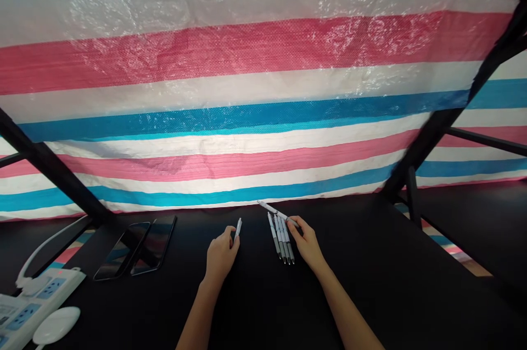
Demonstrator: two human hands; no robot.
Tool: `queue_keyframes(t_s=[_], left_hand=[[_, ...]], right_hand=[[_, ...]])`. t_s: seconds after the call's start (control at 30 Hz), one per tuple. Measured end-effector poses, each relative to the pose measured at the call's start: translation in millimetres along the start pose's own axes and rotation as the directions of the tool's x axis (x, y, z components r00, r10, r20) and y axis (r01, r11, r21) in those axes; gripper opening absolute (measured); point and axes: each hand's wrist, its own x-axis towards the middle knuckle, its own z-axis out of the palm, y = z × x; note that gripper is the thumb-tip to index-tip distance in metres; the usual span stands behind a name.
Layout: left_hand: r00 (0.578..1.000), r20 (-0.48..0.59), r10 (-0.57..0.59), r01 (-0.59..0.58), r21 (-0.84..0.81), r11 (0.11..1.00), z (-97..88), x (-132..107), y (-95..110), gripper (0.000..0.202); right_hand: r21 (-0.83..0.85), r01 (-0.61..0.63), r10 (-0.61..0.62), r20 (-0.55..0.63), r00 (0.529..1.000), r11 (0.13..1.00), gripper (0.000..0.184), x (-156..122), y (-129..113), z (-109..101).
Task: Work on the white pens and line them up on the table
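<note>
On a black table my left hand is closed around the lower end of a white pen that points up and away from me. My right hand pinches another white pen, which slants up to the left above the table. Between the hands lies a row of several white and grey pens, side by side with their tips toward me. My right hand is just to the right of that row.
Two dark phones lie flat at the left. A white power strip with a cable and a white oval device sit at the near left corner. A striped tarp hangs behind, crossed by black frame bars.
</note>
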Motion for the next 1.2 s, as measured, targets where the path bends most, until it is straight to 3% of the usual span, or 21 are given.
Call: queue_keyframes(t_s=[0.53, 0.77, 0.9, 1.2], left_hand=[[0.984, -0.149, 0.099, -0.107, -0.047, 0.993, 11.4, 9, -11, 0.025], [0.934, -0.339, 0.110, -0.206, -0.263, 0.942, 6.4, 5, -3, 0.043], [0.939, -0.280, 0.198, -0.293, -0.351, 0.890, 2.6, 0, 7, 0.032], [0.945, -0.277, 0.173, -0.275, -0.388, 0.880, -1.4, -4, 15, 0.027]], right_hand=[[0.035, -0.018, 0.017, 0.017, 1.000, 0.999, 0.032, -2, 0, 5], [0.025, 0.038, -0.041, 0.130, 0.991, 0.999, 0.030, -4, -8, 5], [0.032, 0.051, -0.057, 0.217, 0.975, 0.998, 0.029, -7, -13, 5], [0.101, -0.004, -0.023, 0.267, 0.963, 0.995, 0.028, -7, -9, 4]])
